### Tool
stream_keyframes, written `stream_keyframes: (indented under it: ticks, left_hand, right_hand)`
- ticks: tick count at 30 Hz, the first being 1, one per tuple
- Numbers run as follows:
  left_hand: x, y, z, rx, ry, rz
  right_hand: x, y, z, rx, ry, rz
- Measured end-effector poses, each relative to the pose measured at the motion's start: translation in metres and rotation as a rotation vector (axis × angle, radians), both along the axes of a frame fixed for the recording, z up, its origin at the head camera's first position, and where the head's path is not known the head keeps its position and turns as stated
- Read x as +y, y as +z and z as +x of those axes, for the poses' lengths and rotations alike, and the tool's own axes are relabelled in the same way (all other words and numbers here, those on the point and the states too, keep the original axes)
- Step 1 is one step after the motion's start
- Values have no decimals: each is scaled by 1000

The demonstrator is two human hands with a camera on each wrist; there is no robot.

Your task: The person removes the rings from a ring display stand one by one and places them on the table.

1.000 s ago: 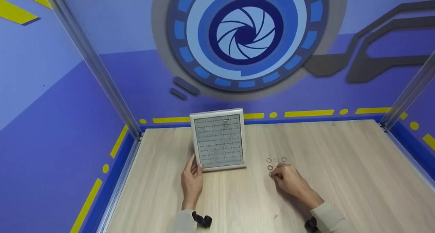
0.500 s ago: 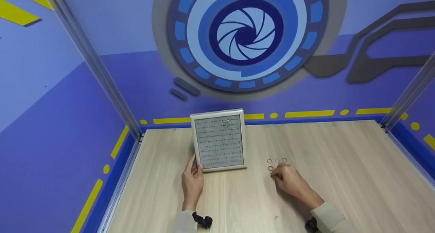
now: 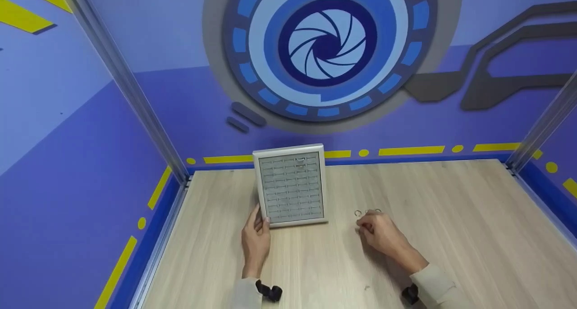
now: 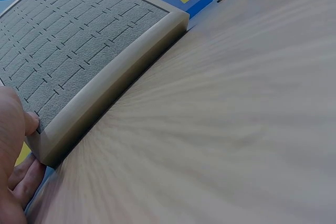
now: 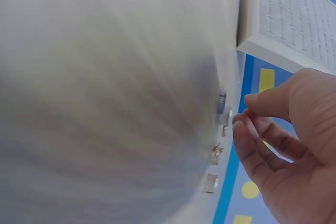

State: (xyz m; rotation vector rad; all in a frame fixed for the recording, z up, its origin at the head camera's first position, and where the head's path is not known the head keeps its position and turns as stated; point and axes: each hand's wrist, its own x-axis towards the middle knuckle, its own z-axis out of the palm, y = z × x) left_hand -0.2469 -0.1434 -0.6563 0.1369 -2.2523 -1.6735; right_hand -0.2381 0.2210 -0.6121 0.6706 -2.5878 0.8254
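A white-framed ring display board (image 3: 292,187) with grey slotted padding leans upright at mid-table. Two rings (image 3: 300,160) sit in slots near its top. My left hand (image 3: 256,242) grips its lower left corner, thumb on the front face and other fingers behind the edge, as the left wrist view shows. To the right, my right hand (image 3: 383,234) is low over the table, thumb and fingertips pinching a small ring (image 5: 234,120), mostly hidden by the fingers. Just past them lie several loose rings, among them a thin ring (image 3: 358,213) and a wide silver ring (image 5: 221,102).
The pale wooden table (image 3: 311,268) is bounded by a blue printed back wall (image 3: 180,106) and side panels, with metal posts (image 3: 130,93) at the corners. A black wrist strap with a camera (image 3: 270,293) is on the left wrist.
My right hand has shifted slightly up and left, now covering the front rings and part of the back row. My left hand and the display board stay in place.
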Motion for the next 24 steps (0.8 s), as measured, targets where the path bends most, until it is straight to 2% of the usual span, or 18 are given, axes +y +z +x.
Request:
stream_keyframes:
  ticks: [7,16,24]
  left_hand:
    - [0,0,0,3,8,-9]
    - [-1,0,0,-14,11,1]
    - [0,-1,-1,3,23,-4]
  right_hand:
    - [-6,16,-7,-42,-4,-33]
    - [-24,39,-20,-35,-8,-97]
    - [-45,55,-33,-19,-11,-151]
